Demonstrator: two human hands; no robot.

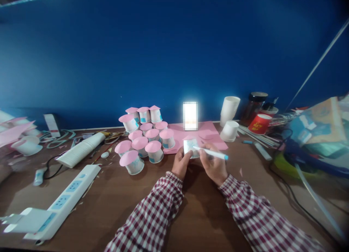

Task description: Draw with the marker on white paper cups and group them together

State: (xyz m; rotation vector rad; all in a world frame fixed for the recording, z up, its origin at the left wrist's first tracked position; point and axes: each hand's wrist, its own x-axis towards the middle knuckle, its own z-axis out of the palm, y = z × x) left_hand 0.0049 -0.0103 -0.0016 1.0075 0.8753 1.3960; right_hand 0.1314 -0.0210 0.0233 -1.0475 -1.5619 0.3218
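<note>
My left hand (181,164) is closed around a small white paper cup (191,146) with a pink top, held just above the brown table (122,201). My right hand (214,164) grips a white marker with a blue end (211,153), its tip resting against the cup's side. Just left of my hands stands a cluster of several similar cups with pink lids (144,139), some stacked. A pink paper sheet (199,134) lies behind my hands.
A white power strip (58,204) lies at the front left, with a lying stack of white cups (80,150) behind it. Upright white cups (230,115), a red cup (259,123) and a dark jar (254,106) stand at the back right. Bags and cables (308,143) crowd the right side.
</note>
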